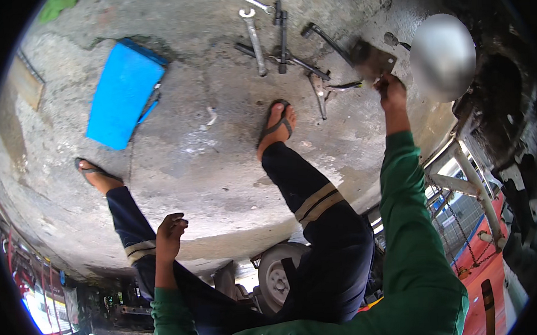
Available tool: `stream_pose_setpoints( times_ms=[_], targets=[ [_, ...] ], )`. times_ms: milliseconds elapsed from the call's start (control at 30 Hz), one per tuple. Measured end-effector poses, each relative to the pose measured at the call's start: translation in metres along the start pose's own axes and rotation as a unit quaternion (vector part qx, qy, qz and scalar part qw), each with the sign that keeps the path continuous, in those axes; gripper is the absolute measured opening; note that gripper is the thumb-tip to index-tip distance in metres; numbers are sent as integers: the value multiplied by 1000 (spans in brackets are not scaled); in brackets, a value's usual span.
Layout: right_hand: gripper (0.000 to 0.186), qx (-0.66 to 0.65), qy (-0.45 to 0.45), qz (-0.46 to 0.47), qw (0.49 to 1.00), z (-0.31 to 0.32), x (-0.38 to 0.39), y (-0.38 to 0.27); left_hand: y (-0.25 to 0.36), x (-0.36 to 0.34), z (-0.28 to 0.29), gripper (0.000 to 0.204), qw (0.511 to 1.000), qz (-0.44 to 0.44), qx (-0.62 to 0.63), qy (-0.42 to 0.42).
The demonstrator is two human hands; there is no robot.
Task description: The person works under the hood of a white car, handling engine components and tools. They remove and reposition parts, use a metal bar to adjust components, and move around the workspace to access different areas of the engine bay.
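My right hand (392,93) reaches out at the upper right, its fingers closed on the edge of a dark, flat metal plate (374,61) with a small hole near one corner. The plate is partly blurred. Beside it on the concrete lie locking pliers (319,93), another pair of pliers (344,87) and a bent-handled wrench (329,42). My left hand (171,233) hangs over my left knee, fingers loosely bent and apart, holding nothing.
Farther off lie a silver wrench (253,42), a dark T-handled tool (283,41) and more hand tools. A blue box (121,93) sits at the left. A blurred grey oval (443,58) covers the area right of the plate. A vehicle wheel (278,279) shows below.
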State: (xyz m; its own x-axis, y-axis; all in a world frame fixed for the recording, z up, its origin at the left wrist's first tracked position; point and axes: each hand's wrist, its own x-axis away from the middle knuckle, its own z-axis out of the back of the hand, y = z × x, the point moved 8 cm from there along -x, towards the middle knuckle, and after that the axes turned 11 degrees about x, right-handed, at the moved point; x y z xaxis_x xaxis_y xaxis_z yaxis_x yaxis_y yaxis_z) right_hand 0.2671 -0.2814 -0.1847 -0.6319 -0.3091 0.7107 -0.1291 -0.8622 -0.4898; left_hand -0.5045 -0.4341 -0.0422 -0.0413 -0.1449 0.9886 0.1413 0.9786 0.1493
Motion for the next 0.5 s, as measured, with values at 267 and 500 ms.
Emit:
stream_pose_setpoints(
  times_ms=[267,500],
  targets=[
    [19,-23,-250,-60,966,-213,320,-28,-9,8,65,29,991,-114,23,-64],
    [16,99,-351,38,931,-420,592,-82,112,69,164,55,948,-105,236,-186]
  ],
)
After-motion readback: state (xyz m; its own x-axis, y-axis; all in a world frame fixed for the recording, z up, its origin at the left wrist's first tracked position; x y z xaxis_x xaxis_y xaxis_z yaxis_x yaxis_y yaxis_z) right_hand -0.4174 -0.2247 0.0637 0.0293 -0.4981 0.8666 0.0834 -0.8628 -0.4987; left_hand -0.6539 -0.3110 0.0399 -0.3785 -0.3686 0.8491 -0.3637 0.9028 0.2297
